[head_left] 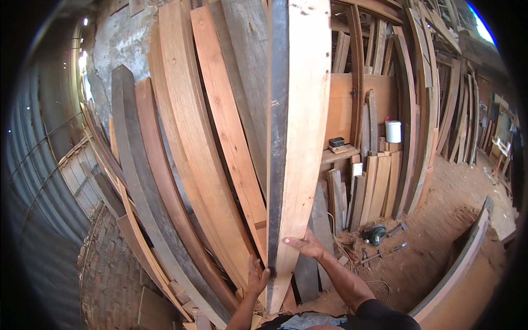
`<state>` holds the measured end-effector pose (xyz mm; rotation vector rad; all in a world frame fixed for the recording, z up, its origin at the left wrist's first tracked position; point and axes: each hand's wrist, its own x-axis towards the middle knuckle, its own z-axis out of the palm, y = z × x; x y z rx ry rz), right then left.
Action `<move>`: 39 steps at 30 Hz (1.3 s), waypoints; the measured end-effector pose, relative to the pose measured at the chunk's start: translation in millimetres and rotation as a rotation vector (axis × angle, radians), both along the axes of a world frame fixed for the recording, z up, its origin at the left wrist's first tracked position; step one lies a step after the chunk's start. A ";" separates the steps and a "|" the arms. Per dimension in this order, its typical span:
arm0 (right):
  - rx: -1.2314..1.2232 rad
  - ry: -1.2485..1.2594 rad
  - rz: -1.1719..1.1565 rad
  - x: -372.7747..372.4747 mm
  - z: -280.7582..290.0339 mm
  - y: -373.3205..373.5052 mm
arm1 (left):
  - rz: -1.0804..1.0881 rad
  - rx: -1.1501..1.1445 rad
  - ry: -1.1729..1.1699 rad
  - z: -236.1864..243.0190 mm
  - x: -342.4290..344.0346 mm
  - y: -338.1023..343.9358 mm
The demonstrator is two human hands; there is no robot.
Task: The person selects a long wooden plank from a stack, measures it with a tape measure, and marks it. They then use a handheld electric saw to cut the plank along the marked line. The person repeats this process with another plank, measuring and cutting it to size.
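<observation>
The beam (305,121) rises right in front of you, standing on end at mid-view, its pale face toward your right and a dark side toward your left. Your right hand (309,246) grips its right edge low down, thumb flat on the pale face, the other fingers hidden behind the wood. Your left hand (256,279) is open at the dark side, fingers pointing up; you seem to touch the beam there, but the contact is hard to make out.

To your left, long planks (190,132) lean against a grey wall (124,44), with metal sheeting (38,165) farther out. To your right, a white bucket (393,132) sits above short boards (379,184), near a shelf (335,157) bearing a black box (336,142). Below, a dark green power tool (374,235) and a hammer (373,258) lie on the dusty floor (423,245).
</observation>
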<state>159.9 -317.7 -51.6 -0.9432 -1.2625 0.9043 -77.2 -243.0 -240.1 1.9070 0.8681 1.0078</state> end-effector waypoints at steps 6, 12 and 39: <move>0.017 0.133 -0.243 -19.2 -6.8 -35.4 | -0.297 -0.169 -0.225 -95.6 2.9 -6.1; 0.012 0.011 -0.594 -18.5 -27.2 -67.4 | -0.330 0.101 -0.125 -72.0 31.0 -21.7; 0.034 0.657 -0.913 153.3 -26.8 -234.9 | -0.529 0.092 0.297 27.6 162.5 -148.7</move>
